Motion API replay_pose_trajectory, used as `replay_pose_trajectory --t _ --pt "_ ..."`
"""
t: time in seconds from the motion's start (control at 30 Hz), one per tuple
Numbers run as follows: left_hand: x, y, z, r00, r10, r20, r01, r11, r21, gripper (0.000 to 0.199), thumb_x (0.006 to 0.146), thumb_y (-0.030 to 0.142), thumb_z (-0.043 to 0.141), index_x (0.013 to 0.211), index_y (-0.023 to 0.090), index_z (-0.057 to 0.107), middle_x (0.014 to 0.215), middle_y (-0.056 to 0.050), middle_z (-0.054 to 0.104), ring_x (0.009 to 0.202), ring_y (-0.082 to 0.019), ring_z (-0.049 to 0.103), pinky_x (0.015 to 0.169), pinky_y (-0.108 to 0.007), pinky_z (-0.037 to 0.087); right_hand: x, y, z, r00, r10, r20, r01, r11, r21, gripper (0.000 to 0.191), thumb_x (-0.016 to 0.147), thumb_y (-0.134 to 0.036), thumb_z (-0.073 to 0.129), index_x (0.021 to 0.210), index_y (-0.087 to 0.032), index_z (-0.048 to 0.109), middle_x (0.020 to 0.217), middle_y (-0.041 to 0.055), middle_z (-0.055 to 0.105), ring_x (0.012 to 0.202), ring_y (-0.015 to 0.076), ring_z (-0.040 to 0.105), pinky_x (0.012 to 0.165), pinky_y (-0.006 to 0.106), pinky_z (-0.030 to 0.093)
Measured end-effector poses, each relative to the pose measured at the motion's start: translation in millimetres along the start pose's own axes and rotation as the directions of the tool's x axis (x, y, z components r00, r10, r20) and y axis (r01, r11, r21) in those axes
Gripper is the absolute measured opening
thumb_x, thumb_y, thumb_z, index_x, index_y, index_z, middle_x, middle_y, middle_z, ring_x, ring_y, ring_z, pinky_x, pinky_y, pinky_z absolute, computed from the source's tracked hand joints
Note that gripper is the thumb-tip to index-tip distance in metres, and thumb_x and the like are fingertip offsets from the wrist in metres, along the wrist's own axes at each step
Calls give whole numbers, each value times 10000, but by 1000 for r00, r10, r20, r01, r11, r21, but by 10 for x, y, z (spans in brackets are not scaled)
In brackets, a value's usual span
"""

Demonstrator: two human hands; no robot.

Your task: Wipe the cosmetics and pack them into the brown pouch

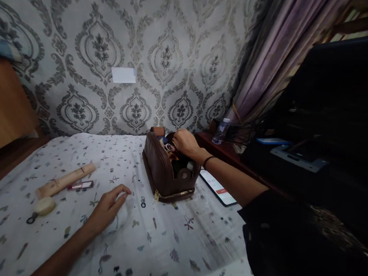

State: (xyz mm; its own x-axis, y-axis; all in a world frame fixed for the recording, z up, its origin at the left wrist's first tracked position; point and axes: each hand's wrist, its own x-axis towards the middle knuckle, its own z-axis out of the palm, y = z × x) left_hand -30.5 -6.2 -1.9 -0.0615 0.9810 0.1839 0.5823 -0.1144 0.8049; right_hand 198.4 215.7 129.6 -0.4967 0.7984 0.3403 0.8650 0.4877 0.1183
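Observation:
A brown zip bag (pixel 159 168) stands with its top unzipped on the patterned white sheet, small mixed items showing inside. My right hand (pixel 185 142) is over its far rim, fingers curled down at the opening; whatever they grip is hidden. Among the contents, a round shiny item (pixel 169 147) lies just below those fingers. To the left of the bag, my left hand (pixel 110 204) rests low over the sheet, thumb and forefinger stretched out and apart. Nothing shows between them. A beige tube (pixel 67 180), a small lip-gloss-like tube (pixel 81 185) and a round cream-coloured item (pixel 44 206) lie farther left.
A phone (pixel 218 187) with a lit screen lies right of the bag, under my right forearm. Beyond it, a clear bottle (pixel 222 131) stands on a dark red ledge. A patterned wall (pixel 164 60) rises behind the bed; a wooden cabinet (pixel 6 107) borders the left.

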Motion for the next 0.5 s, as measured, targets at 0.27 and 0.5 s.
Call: replay_pose_trajectory --t 0.27,0.5 --pt "-27 86 -31 999 49 20 -51 997 65 314 948 428 386 961 213 615 549 68 361 522 -147 396 555 -249 341 -306 -117 -219 952 93 -292 -13 964 265 261 928 -260 512 778 -141 688 796 85 696 744 185 603 669 283 382" --pt "-13 123 -70 991 133 5 -131 970 204 258 941 277 398 1010 202 635 731 6 637 710 -180 612 724 -280 464 -1122 -855 -223 773 -326 -545 613 607 506 453 990 -300 490 556 -194 413 558 -20 440 547 103 437 576 248 328"
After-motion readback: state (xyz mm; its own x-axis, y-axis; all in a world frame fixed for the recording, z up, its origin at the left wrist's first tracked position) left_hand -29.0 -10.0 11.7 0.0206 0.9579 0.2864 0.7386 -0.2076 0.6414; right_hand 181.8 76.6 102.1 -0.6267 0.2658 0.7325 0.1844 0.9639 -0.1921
